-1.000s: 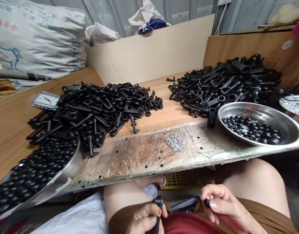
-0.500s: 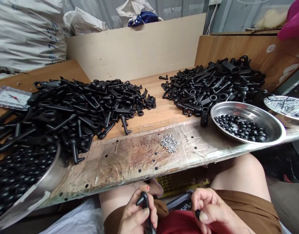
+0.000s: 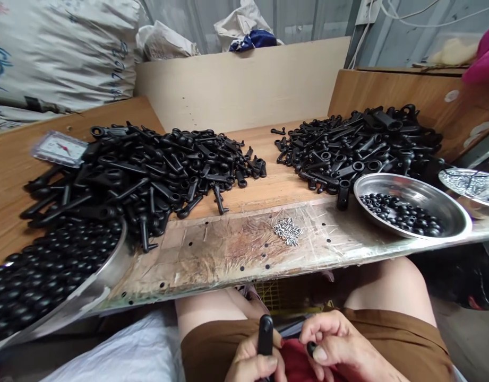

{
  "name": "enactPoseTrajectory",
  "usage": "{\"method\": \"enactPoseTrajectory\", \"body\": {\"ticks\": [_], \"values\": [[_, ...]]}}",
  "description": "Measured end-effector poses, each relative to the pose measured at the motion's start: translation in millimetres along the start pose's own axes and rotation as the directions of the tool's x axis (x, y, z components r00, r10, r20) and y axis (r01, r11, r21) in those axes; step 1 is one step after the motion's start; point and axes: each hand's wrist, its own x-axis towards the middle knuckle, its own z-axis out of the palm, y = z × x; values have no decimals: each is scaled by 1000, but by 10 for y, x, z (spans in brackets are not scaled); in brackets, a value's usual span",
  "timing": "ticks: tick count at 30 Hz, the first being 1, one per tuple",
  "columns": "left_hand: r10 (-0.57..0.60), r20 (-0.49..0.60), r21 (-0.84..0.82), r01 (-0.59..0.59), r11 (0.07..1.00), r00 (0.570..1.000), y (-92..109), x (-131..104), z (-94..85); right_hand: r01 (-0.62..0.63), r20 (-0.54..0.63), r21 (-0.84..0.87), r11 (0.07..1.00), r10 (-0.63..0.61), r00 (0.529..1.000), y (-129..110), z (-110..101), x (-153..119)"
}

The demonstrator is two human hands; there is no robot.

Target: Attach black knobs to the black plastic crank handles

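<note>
Lower centre of the frame: a person's left hand [image 3: 247,363] holds an elongated, glossy black handle with a rounded end [image 3: 265,335] while the right hand [image 3: 336,339] pinches a small, rounded black knob [image 3: 311,348].

The fingers of each hand are clamped on their piece. Both pieces look like light, stiff plastic, unlikely to break but perhaps slippery; the handle suits a wrap around its length, the knob a pinch at its sides. Above, tiny silvery metal pins [image 3: 289,231] lie on the film-covered counter [image 3: 224,252].

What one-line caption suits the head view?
Left hand grips a black crank handle; right hand pinches a small black knob.
</note>
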Motion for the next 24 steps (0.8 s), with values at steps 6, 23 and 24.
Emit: {"method": "enactPoseTrajectory", "body": {"ticks": [6,23,24], "values": [[87,-55,-18,-88,996,995,58,98,167,39,3,34,999,-40,999,-5,41,-44],[207,-183,271,-153,950,961,295,129,584,-13,72,408,913,-19,997,102,-25,233],[230,-187,286,-171,943,955,278,138,584,-8,60,415,910,-18,998,102,-23,233]]}}
